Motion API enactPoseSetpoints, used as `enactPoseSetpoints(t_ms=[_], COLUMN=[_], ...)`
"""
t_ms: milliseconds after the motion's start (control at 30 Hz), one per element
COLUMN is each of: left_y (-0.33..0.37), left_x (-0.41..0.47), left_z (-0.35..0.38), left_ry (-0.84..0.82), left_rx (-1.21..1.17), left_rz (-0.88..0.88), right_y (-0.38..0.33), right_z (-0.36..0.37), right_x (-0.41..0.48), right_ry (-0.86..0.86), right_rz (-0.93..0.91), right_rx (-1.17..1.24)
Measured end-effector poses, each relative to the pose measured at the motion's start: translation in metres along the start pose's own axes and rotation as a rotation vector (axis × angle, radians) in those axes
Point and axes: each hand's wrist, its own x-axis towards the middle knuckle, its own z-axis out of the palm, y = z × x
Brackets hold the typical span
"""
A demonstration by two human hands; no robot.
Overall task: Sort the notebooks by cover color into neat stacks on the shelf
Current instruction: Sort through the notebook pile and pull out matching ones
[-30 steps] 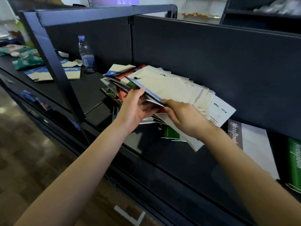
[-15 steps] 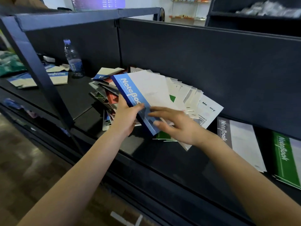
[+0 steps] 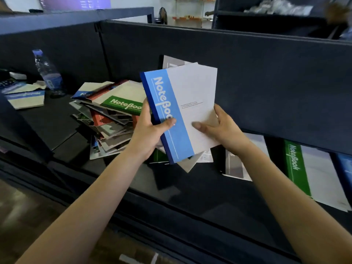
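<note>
Left of my fingers, a jumbled notebook pile (image 3: 108, 121) lies on the shelf (image 3: 190, 189). My left hand (image 3: 148, 134) grips the blue notebook (image 3: 177, 115) by its spine, thumb on the cover, raised above the shelf. My right hand (image 3: 226, 130) pinches its white right edge. Right of my fingers lies a green notebook (image 3: 297, 168).

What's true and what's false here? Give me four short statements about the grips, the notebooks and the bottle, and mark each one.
1. The left grip holds the blue notebook at its spine edge. True.
2. The right grip hangs free of the blue notebook. False: its thumb presses the white part of the cover.
3. A green notebook lies on top of the pile. True.
4. The water bottle stands right of the pile. False: it stands left of it.
</note>
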Motion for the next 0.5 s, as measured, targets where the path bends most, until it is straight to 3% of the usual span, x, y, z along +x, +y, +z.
enactPoseSetpoints(t_ms=[300, 500], left_y=[-0.021, -0.054], left_x=[0.007, -0.005], left_z=[0.102, 0.184], left_ry=[-0.138, -0.212], left_rx=[-0.048, -0.113], left_rz=[-0.027, -0.126], right_y=[0.044, 0.073], right_z=[-0.081, -0.149], right_x=[-0.041, -0.089], right_ry=[0.345, 0.579], right_rz=[0.097, 0.174], right_rx=[0.042, -0.1])
